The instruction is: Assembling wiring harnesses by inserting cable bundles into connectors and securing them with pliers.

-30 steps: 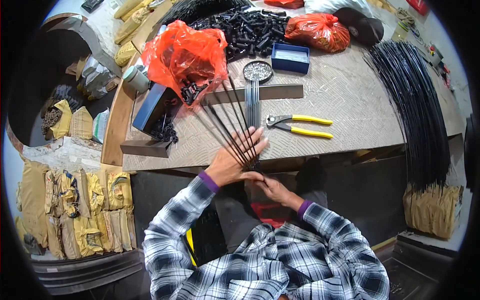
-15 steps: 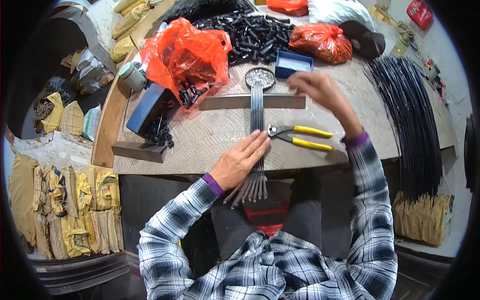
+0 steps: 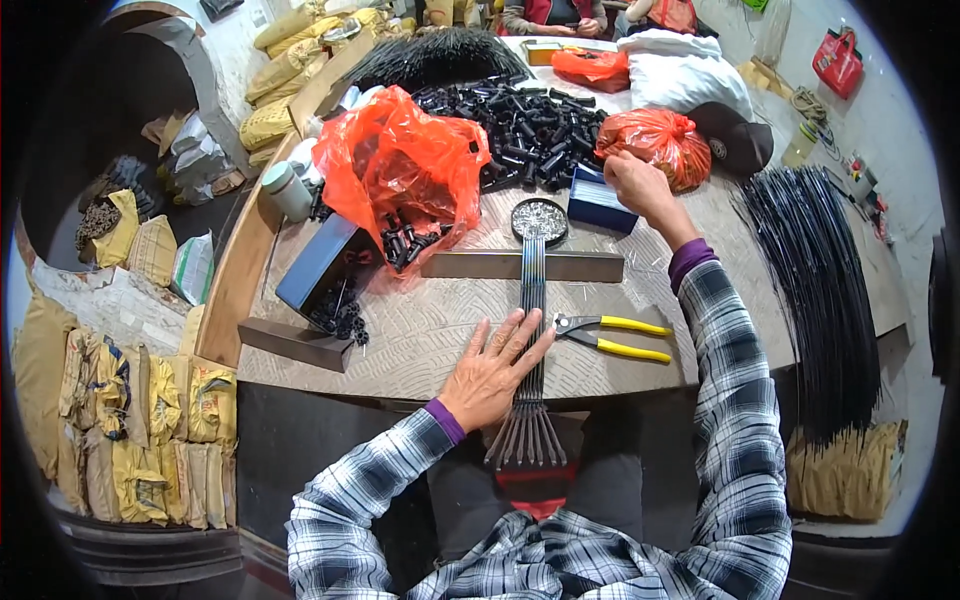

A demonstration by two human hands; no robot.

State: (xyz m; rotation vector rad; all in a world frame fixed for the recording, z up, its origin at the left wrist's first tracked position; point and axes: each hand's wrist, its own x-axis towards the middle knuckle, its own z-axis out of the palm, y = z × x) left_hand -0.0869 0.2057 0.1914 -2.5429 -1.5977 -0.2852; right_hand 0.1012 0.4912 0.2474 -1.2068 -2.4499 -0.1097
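My left hand (image 3: 487, 378) lies with fingers spread on a flat row of thin black rods (image 3: 533, 272). Their lower ends fan out past the table's near edge, and their upper ends meet a round black dish (image 3: 516, 213) of small silvery pieces. A long metal bar (image 3: 465, 265) lies crosswise by the rods. At the rim of a small blue box (image 3: 598, 213), my right hand (image 3: 645, 188) has its fingers curled together; what they hold, if anything, is hidden. Just right of my left hand lie pincers with yellow handles (image 3: 635, 324).
Behind are an open red plastic bag (image 3: 390, 150), a heap of black tubular parts (image 3: 540, 130), a tied red bag (image 3: 655, 145) and a dark cap (image 3: 735, 135). Long black rods (image 3: 815, 290) hang over the right edge. A blue bin (image 3: 325, 265) stands left. People sit across the table.
My right hand has moved from above the table to the blue box. My left hand's fingers have spread on the rods. The view has tilted up, showing people at the far side.
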